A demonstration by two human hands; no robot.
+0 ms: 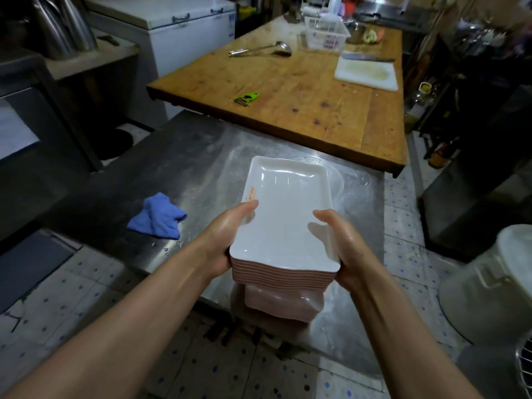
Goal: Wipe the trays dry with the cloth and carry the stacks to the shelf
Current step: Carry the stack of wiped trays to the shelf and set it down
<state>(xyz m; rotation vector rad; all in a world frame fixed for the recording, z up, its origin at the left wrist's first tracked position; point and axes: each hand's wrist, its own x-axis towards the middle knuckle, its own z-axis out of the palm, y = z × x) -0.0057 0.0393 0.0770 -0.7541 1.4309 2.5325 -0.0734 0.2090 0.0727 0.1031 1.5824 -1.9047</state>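
Left hand [221, 240] and right hand [342, 246] grip a stack of trays [285, 226] from opposite sides. Blue cloth [158, 218] lies on the steel table [187, 168], left of them.

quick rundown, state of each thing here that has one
stack of trays: gripped at both sides, top tray face up
left hand: curled round the stack's left edge
right hand: curled round the stack's right edge
blue cloth: crumpled, lying loose on the steel table
chest freezer: lid closed
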